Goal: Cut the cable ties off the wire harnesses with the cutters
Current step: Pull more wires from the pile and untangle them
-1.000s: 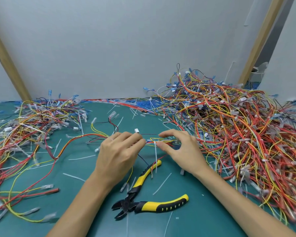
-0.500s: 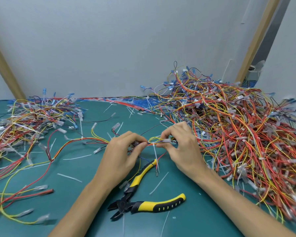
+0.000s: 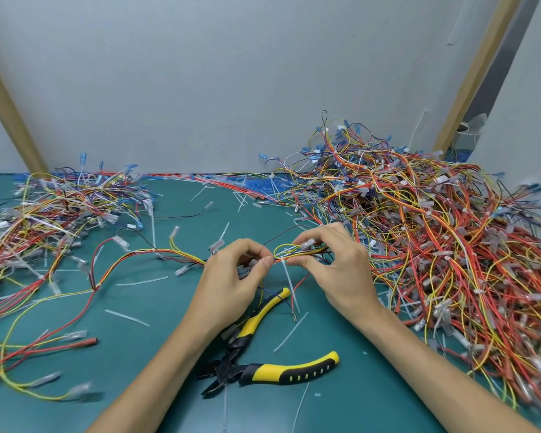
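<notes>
Pinching the harness (image 3: pixel 294 249) with my left hand (image 3: pixel 231 285) and right hand (image 3: pixel 334 270), I hold it running left-right; its tie (image 3: pixel 286 276) hangs between them, cutters (image 3: pixel 256 370) lying just nearer, one handle pointing right.

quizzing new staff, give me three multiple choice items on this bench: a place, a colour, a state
1. Where are the cutters? A in a hand B on the mat C on the wall
2. Their handles? A yellow and black B red C green
3. The left hand? A flat B gripping cutters C pinching the harness
Key: B, they lie loose on the mat; A, both grips show yellow and black; C, its fingertips pinch the harness.
</notes>
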### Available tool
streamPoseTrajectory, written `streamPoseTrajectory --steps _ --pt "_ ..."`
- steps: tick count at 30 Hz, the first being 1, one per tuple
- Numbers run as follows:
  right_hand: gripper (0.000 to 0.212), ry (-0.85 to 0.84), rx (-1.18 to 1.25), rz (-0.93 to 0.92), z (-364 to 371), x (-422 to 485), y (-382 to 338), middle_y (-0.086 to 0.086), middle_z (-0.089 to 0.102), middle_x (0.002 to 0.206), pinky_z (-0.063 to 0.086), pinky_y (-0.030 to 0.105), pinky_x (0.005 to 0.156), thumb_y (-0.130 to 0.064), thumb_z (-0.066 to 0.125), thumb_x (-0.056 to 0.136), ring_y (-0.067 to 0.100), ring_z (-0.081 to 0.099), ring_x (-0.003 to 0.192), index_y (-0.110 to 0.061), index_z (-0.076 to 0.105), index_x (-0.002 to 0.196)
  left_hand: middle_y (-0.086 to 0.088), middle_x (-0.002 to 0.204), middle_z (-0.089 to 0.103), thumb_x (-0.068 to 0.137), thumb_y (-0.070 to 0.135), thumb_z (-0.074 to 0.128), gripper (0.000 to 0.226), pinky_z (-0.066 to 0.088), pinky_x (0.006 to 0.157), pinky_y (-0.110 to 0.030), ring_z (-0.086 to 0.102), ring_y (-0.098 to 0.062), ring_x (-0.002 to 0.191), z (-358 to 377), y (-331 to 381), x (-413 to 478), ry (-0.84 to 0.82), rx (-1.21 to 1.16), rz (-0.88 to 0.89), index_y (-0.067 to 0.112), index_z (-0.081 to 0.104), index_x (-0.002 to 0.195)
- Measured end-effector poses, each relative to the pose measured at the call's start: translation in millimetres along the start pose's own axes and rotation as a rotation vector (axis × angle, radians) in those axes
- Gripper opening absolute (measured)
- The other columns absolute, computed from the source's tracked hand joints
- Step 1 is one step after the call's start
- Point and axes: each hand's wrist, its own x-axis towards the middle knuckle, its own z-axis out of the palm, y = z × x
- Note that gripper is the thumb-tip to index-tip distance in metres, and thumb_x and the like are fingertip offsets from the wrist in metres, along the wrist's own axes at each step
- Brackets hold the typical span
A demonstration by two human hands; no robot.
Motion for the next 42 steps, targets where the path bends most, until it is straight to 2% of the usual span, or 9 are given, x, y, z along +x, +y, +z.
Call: streamPoseTrajectory --steps 4,12,20,30,34,36,38,40,42 --pt "0.035 -0.010 0.039 0.052 -1 0 2 -0.009 0.063 0.091 0.041 0.006 0.081 -0.028 0.089 0.071 -0.001 0.060 0.088 -0.026 0.065 0.096 0.015 0.069 0.064 0.093 0.022 0.068 0.011 0.039 0.064 -0.011 0.059 -0.004 0.071 1 -1 2 0.027 0.015 -0.036 0.027 0.069 0.083" --pt "0.009 -0.074 0.047 0.128 -2 1 8 -0.011 0.067 0.084 0.042 0.013 0.079 -0.021 0.081 0.083 0.007 0.064 0.086 -0.024 0.073 0.083 0.016 0.077 0.068 0.089 0.026 0.074 0.005 0.040 0.068 -0.008 0.062 -0.005 0.079 -9 -3 6 0.000 0.080 0.027 0.029 0.071 0.085" --pt "0.008 -0.016 -0.043 0.163 -6 4 15 -0.016 0.070 0.089 0.042 0.037 0.093 -0.026 0.080 0.082 0.011 0.060 0.098 -0.027 0.072 0.079 0.008 0.075 0.069 0.084 0.025 0.079 0.007 0.041 0.067 -0.009 0.062 -0.006 0.080 -25 -11 13 -0.011 0.182 0.087 0.031 0.078 0.088" --pt "0.010 0.078 -0.094 0.322 -16 9 37 -0.012 0.066 0.083 0.048 0.033 0.073 -0.021 0.074 0.089 0.005 0.060 0.080 -0.024 0.069 0.082 0.008 0.067 0.072 0.085 0.017 0.078 0.008 0.042 0.063 -0.005 0.068 -0.001 0.067 -50 -29 21 0.068 0.181 -0.011 0.024 0.076 0.083" --pt "0.010 0.091 -0.140 0.363 -13 9 40 -0.006 0.066 0.085 0.048 0.039 0.071 -0.022 0.070 0.093 0.015 0.059 0.078 -0.024 0.067 0.084 0.005 0.091 0.065 0.084 0.020 0.080 0.005 0.039 0.067 -0.003 0.067 -0.003 0.068 -55 -36 23 0.114 0.280 0.011 0.023 0.077 0.086" --pt "0.010 0.096 -0.165 0.379 -14 9 42 -0.004 0.065 0.085 0.047 0.042 0.071 -0.021 0.068 0.094 0.020 0.057 0.076 -0.021 0.066 0.085 0.005 0.099 0.059 0.084 0.023 0.080 0.006 0.043 0.071 -0.010 0.068 -0.010 0.068 -56 -39 25 0.123 0.320 0.006 0.023 0.075 0.087" --pt "0.010 0.073 -0.231 0.362 -14 7 41 -0.004 0.062 0.086 0.045 0.043 0.074 -0.023 0.067 0.095 0.024 0.056 0.080 -0.018 0.065 0.087 0.011 0.087 0.065 0.085 0.026 0.078 0.007 0.051 0.075 -0.031 0.067 -0.014 0.069 -55 -41 24 0.126 0.362 -0.010 0.025 0.071 0.087" --pt "0.010 0.074 -0.340 0.302 -12 5 36 -0.001 0.061 0.093 0.041 0.043 0.079 -0.026 0.065 0.095 0.027 0.053 0.089 -0.016 0.064 0.093 0.013 0.069 0.067 0.086 0.028 0.077 0.009 0.053 0.074 -0.036 0.064 -0.014 0.070 -52 -41 22 0.146 0.366 -0.035 0.026 0.069 0.087" --pt "0.014 0.126 -0.434 0.180 -12 4 26 0.000 0.060 0.103 0.038 0.040 0.083 -0.030 0.064 0.095 0.026 0.051 0.097 -0.018 0.062 0.102 0.012 0.068 0.068 0.084 0.029 0.079 0.012 0.053 0.072 -0.036 0.064 -0.012 0.069 -50 -40 22 0.162 0.298 -0.054 0.026 0.068 0.090"
